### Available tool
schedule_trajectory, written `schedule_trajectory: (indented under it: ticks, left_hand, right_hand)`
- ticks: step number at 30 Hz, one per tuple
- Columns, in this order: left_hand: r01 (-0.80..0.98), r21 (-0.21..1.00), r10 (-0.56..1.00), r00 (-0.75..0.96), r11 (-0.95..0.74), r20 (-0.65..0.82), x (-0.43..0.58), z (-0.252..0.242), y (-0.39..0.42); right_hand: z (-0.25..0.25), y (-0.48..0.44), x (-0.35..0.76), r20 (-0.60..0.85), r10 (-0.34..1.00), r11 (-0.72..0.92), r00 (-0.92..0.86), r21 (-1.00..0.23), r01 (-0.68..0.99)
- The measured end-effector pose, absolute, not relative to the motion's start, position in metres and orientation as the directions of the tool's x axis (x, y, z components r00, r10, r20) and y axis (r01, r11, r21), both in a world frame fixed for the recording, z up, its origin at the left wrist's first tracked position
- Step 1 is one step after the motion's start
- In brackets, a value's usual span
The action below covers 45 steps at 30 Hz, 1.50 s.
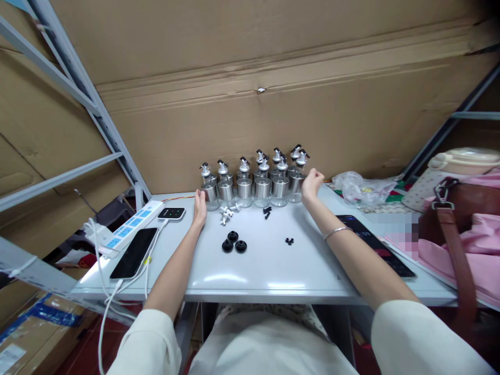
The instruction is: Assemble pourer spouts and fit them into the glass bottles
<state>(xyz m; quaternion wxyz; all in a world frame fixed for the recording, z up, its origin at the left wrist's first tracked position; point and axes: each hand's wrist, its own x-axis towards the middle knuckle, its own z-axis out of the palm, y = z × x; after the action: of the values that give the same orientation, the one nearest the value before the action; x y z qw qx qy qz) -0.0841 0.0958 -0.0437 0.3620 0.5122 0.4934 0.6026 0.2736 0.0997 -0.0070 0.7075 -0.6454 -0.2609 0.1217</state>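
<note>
Several glass oil bottles (244,188) with brushed metal sleeves and silver-and-black pour spouts stand upright in two rows at the back of the table. My left hand (200,207) is open, held on edge with its fingers together beside the leftmost front bottle (211,194). At the other end, my right hand (312,184) is beside the rightmost front bottle (296,186), bent at the wrist; its fingers are partly hidden and nothing shows in it. Before the bottles lie small white spout parts (226,213), small black levers (267,212), black round caps (235,243) and tiny black pieces (289,241).
A power strip (130,229), a phone (135,253) and a small black-screened device (172,214) with white cables lie left. On the right are a large phone (373,245), a plastic bag (361,188), a brown bag (455,224) and a lidded container (425,179). Cardboard (273,120) stands behind.
</note>
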Motion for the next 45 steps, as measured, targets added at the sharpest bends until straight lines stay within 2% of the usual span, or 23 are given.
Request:
schedule_trajectory:
  ticks: [3,4,6,8,9,12,14,20,29,31,36,41,45]
  left_hand:
    - [0.222,0.915,0.868,-0.305,-0.336,0.393,-0.08,-0.036,0.077]
    - [0.368,0.843,0.821,-0.272,-0.393,0.502,-0.078,-0.032,0.071]
    - [0.594,0.621,0.752,-0.041,-0.512,0.658,-0.071,-0.025,0.059]
    - [0.655,0.434,0.741,0.303,-0.619,0.599,-0.062,-0.02,0.05]
    - [0.656,0.387,0.738,0.416,-0.648,0.531,-0.057,-0.019,0.047]
    - [0.696,0.333,0.77,0.539,-0.636,0.342,-0.043,-0.025,0.042]
    - [0.711,0.337,0.786,0.538,-0.617,0.303,-0.038,-0.031,0.045]
    - [0.717,0.408,0.825,0.483,-0.565,0.293,-0.04,-0.043,0.06]
    - [0.545,0.513,0.729,0.626,-0.663,0.277,-0.031,-0.035,0.047]
    - [0.58,0.492,0.749,0.598,-0.649,0.283,-0.029,-0.032,0.044]
    - [0.688,0.346,0.767,0.525,-0.638,0.369,-0.03,-0.02,0.035]
    - [0.605,0.23,0.619,0.579,-0.763,0.531,-0.028,-0.006,0.028]
    - [0.527,0.171,0.529,0.661,-0.832,0.532,-0.023,-0.004,0.024]
  right_hand:
    - [-0.005,0.075,0.263,0.351,0.452,0.183,0.82,-0.936,0.3]
    - [-0.005,0.066,0.257,0.461,0.458,0.227,0.76,-0.887,0.402]
    - [-0.005,0.048,0.242,0.651,0.494,0.332,0.577,-0.754,0.566]
    - [-0.005,0.033,0.226,0.75,0.555,0.43,0.359,-0.628,0.648]
    - [-0.006,0.027,0.219,0.776,0.582,0.474,0.241,-0.565,0.675]
    - [-0.009,0.016,0.204,0.78,0.618,0.602,-0.091,-0.396,0.693]
    - [-0.01,0.013,0.2,0.76,0.617,0.651,-0.203,-0.349,0.674]
    - [-0.008,0.011,0.2,0.75,0.628,0.662,-0.208,-0.375,0.649]
    - [-0.007,0.006,0.197,0.731,0.632,0.677,-0.256,-0.361,0.641]
    - [-0.007,0.005,0.197,0.723,0.638,0.673,-0.263,-0.358,0.647]
    - [-0.006,0.005,0.198,0.735,0.631,0.678,-0.25,-0.365,0.639]
    - [-0.003,0.0,0.193,0.735,0.608,0.716,-0.299,-0.346,0.606]
    - [-0.002,-0.007,0.187,0.701,0.61,0.743,-0.369,-0.345,0.573]
